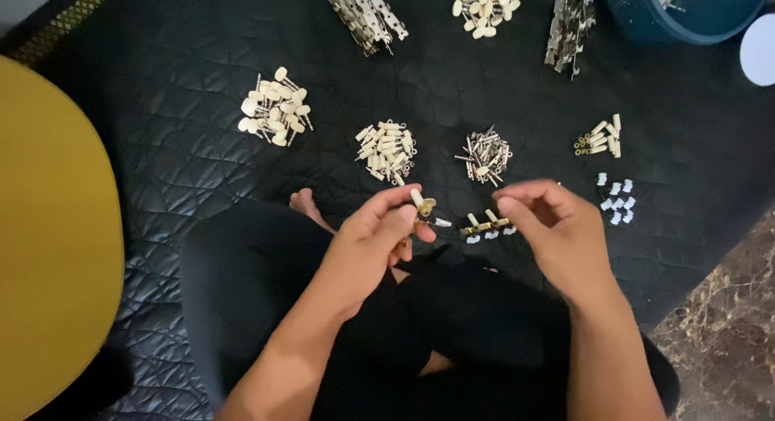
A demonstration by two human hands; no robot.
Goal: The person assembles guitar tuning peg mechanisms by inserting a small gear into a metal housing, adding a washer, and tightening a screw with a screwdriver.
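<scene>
Quilted black mat (194, 171) covers the floor where a person sits cross-legged in dark trousers, a large yellow rounded object (48, 243) filling the left edge and a blue tub (646, 21) at the top right corner. Between knees and piles, the left hand (375, 239) is curled, thumb and fingertips pinched on a small tuning peg (421, 205) with a cream knob and brass gear, held just above the mat. Right hand (553, 227) hovers near it with fingers loosely bent toward the thumb; whether it grips anything cannot be told. Between the two hands, a short brass strip with cream pegs (487, 223) lies on the mat. Farther out sit sorted heaps: metal plates (367, 16) at top, cream knobs (274, 108) at left, cream-headed pegs (387, 150) in the centre, silvery shafts (488, 156) beside them, a few pegs (599, 138) to the right, and tiny white bushings (617, 200) nearest the right hand.
</scene>
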